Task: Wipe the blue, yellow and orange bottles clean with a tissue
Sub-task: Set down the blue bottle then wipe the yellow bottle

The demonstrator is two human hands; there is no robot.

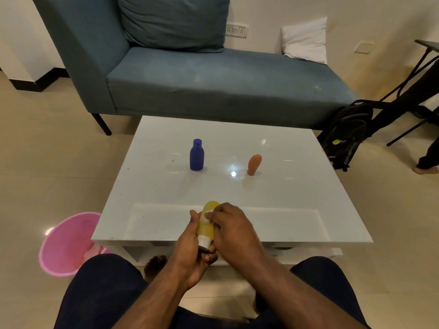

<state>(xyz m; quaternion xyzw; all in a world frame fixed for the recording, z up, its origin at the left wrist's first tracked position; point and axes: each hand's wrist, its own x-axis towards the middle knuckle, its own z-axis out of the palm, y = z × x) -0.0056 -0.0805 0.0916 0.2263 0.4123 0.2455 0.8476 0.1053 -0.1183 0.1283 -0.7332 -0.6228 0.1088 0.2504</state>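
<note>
Both hands (190, 245) hold the yellow bottle (207, 224), white cap nearest.

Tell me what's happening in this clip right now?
A seated person holds the yellow bottle in the left hand over the near edge of the white table, while the right hand rubs a bit of tissue against it. The blue bottle and orange bottle stand untouched farther back.
</note>
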